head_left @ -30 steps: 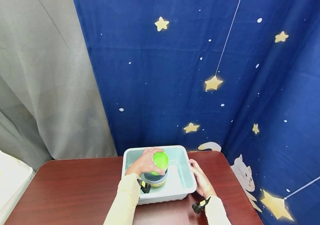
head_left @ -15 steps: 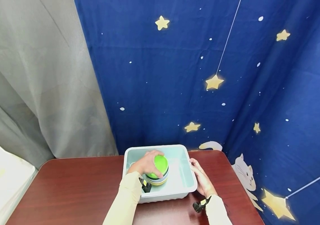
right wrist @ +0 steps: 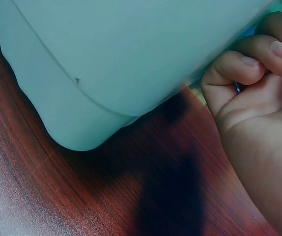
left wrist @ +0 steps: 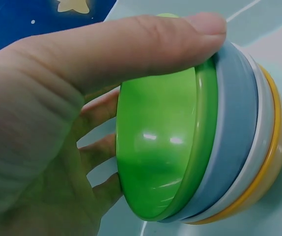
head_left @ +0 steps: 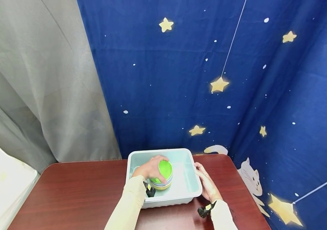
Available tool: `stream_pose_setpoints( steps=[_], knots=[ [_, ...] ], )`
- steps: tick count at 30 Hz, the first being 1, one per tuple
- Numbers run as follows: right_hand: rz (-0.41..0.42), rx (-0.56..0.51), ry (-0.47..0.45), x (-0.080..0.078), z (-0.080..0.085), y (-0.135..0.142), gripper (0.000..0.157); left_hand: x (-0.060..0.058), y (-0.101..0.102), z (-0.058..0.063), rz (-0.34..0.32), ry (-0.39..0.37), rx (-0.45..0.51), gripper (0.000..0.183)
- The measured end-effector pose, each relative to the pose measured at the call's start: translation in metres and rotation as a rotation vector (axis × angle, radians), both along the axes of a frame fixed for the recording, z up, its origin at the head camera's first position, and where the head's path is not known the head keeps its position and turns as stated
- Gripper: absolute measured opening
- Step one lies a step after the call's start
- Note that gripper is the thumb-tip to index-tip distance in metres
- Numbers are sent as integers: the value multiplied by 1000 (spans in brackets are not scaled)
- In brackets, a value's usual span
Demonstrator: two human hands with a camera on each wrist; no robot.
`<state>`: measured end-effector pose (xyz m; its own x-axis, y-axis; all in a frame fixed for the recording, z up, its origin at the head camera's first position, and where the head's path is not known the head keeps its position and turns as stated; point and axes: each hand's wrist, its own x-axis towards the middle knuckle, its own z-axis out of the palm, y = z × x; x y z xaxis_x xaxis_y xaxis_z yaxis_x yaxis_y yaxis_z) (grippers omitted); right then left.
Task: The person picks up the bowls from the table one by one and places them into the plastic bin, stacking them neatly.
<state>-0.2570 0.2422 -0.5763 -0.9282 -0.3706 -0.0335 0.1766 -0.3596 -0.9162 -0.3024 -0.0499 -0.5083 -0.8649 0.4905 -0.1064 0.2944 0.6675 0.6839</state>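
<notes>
My left hand (head_left: 149, 168) is inside a pale green plastic basin (head_left: 182, 175), holding a small green bowl (left wrist: 155, 142) with the thumb over its rim and the fingers along its far side. That bowl sits nested at the top of a stack. Under it come a blue bowl (left wrist: 237, 113), a white bowl (left wrist: 264, 98) and a yellow bowl (left wrist: 278, 142). Outside the basin, my right hand (head_left: 207, 185) rests against the right side by the rim. Its fingers are loosely curled in the right wrist view, with the thumb hidden there.
The basin stands on a dark red wooden table (head_left: 88, 191), close to its back edge. A pale round edge (head_left: 135, 168) shows partly in the basin, left of my left hand. Behind hang a grey curtain (head_left: 51, 80) and a blue star-patterned curtain (head_left: 166, 80).
The green bowl in my left hand has come down from above the blue bowl and now sits in it. The right hand has stayed at the basin's side.
</notes>
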Motion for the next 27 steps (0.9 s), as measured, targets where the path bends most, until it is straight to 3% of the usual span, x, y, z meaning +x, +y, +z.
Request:
stream_pose_setpoints(
  steps=[8, 14, 23, 27],
  knots=[
    [19, -9, 34, -1, -1, -1, 17, 1, 0, -1, 2, -14, 3, 99],
    [16, 5, 37, -4, 0, 3, 16, 0, 5, 7, 10, -6, -10, 101],
    [45, 0, 35, -6, 1, 12, 17, -3, 15, 21, 29, 100, 43, 92],
    [5, 53, 9, -9, 1, 13, 13, -1, 14, 37, 63, 196, 102, 80]
  ],
)
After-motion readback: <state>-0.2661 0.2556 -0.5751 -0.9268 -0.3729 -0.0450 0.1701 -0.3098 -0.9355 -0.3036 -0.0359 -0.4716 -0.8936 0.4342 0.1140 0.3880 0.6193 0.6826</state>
